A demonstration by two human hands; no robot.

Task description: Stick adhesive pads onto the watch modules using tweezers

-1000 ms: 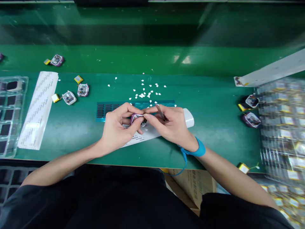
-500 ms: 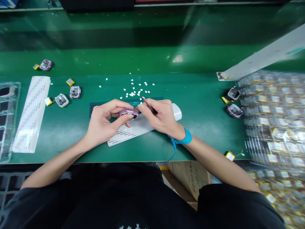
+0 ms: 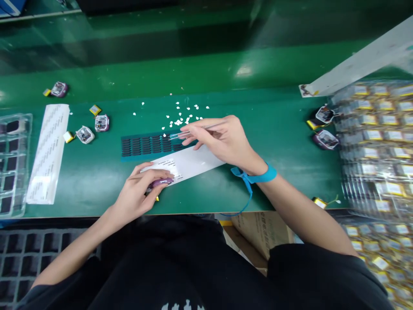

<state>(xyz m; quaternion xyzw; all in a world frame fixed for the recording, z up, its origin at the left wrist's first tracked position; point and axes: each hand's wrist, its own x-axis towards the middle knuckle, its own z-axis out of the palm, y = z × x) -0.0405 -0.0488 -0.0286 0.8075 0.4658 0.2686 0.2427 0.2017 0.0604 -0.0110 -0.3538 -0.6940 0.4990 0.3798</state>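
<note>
Spanning the view, a green workbench (image 3: pixel 277 185) carries stacked clear trays (image 3: pixel 383 142) of yellow-edged battery cells at its right end. Across the middle slants a white liner sheet (image 3: pixel 200 161), printed toward its left end; just beyond it lies a blue carrier sheet (image 3: pixel 132 157). The right hand (image 3: pixel 226 137), a blue wrist strap (image 3: pixel 264 173) behind it, is closed in a pen-like grip on metal tweezers (image 3: pixel 178 136), whose tips point down and leftward over the right part of the carrier sheet. The left hand (image 3: pixel 138 189) grips a purple watch-type case (image 3: pixel 161 182) between thumb and fingers at the near left end of the liner sheet; whether the case bears on the sheet cannot be told. A yellow-edged cell (image 3: pixel 157 198) shows just below the left thumb. Smallest are the white tab pieces (image 3: pixel 178 122) scattered beyond the carrier sheet, and the black strips (image 3: pixel 146 145) ranked in columns upon it. The step in hand appears to be the picking of one such strip; contact between tips and strip is too fine to confirm. The next move, as judged here, calls for closing the tips on a single strip edge without disturbing its neighbours, the case held steady meanwhile
</note>
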